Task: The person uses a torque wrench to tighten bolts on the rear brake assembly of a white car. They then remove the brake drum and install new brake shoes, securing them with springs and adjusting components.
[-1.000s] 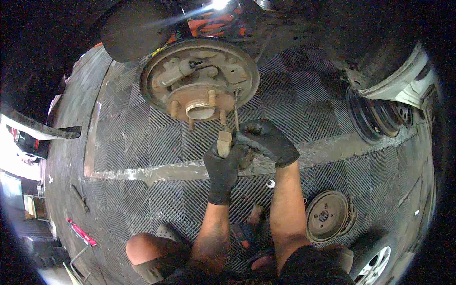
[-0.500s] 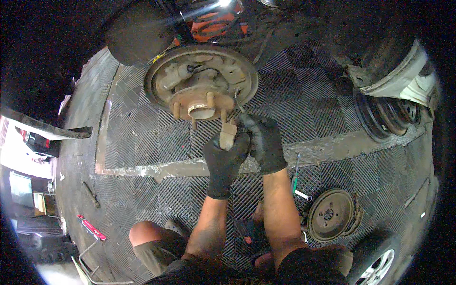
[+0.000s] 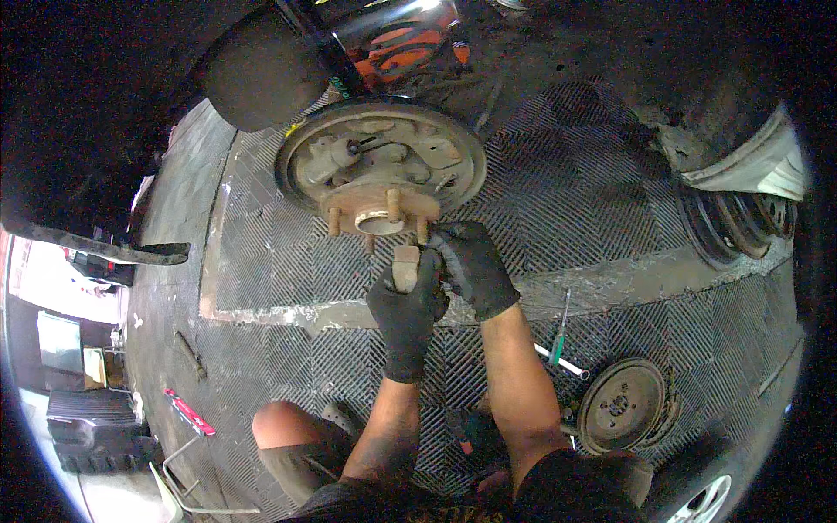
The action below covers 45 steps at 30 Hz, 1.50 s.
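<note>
In my gloved left hand is a tan-brown, worn piece, apparently a brake shoe seen end-on; the fingers are closed round it. My gloved right hand is close beside it on the right, fingers curled inward; what they grip is hidden. Just beyond both hands is a rusty wheel hub with several studs and a round centre bore. Behind the hub stands the round, dusty drum-brake backing plate, with a wheel cylinder on its upper left.
On the ribbed mat floor at right lie a brake drum, a green-handled screwdriver and a wrench. A wheel is at lower right, steel rims farther up. A red package lies left. The car body hangs overhead.
The view has shifted, so the scene sits slightly right and lower. My left hand has drawn the brake shoe a little toward me, away from the hub. The right hand stays closed.
</note>
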Tool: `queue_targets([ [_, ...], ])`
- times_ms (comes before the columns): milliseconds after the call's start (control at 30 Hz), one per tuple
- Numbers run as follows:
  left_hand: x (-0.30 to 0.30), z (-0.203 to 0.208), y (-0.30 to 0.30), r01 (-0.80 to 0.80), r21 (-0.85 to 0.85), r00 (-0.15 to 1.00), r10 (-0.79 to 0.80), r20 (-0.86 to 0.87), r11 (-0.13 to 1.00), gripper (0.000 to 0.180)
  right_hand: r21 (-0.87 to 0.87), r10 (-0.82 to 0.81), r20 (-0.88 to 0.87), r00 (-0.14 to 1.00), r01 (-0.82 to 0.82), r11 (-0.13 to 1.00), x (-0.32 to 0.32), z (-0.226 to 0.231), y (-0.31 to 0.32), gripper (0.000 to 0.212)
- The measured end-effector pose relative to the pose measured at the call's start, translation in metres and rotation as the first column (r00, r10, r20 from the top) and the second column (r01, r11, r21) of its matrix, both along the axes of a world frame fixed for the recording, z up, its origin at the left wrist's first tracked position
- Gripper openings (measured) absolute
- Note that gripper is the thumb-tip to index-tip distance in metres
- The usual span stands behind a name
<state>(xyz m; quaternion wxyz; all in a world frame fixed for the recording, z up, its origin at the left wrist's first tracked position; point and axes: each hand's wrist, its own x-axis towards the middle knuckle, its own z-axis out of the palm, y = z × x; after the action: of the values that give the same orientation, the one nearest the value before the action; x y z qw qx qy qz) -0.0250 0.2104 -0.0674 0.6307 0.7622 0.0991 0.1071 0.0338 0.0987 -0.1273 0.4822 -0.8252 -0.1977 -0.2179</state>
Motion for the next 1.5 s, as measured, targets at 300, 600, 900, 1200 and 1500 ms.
queue_targets([
  [300, 0.001, -0.007, 0.007, 0.156, -0.208, 0.986, -0.165, -0.024, 0.966, 0.014, 0.481, 0.162, -0.276, 0.947, -0.009, 0.876, -0.016, -0.008, 0.003, 0.019],
  [600, -0.002, 0.003, 0.007, 0.183, -0.18, 0.982, -0.189, -0.016, 0.967, 0.014, 0.738, 0.206, -0.413, 0.887, 0.193, 0.647, -0.025, 0.035, 0.007, 0.02],
  [900, 0.001, 0.003, 0.012, 0.2, -0.134, 0.98, -0.199, 0.02, 0.971, 0.013, 0.505, -0.063, -0.082, 0.995, 0.096, 0.858, -0.017, 0.046, 0.007, 0.018],
  [1200, -0.005, -0.051, 0.021, 0.11, 0.161, 0.953, -0.15, 0.262, 0.981, 0.035, 0.277, 0.043, 0.039, 0.998, -0.052, 0.96, -0.019, 0.062, -0.012, 0.025],
  [1500, 0.013, -0.078, 0.021, 0.03, 0.336, 0.91, -0.165, 0.381, 0.942, 0.048, 0.627, 0.193, -0.219, 0.956, -0.013, 0.779, -0.012, 0.055, -0.005, 0.023],
])
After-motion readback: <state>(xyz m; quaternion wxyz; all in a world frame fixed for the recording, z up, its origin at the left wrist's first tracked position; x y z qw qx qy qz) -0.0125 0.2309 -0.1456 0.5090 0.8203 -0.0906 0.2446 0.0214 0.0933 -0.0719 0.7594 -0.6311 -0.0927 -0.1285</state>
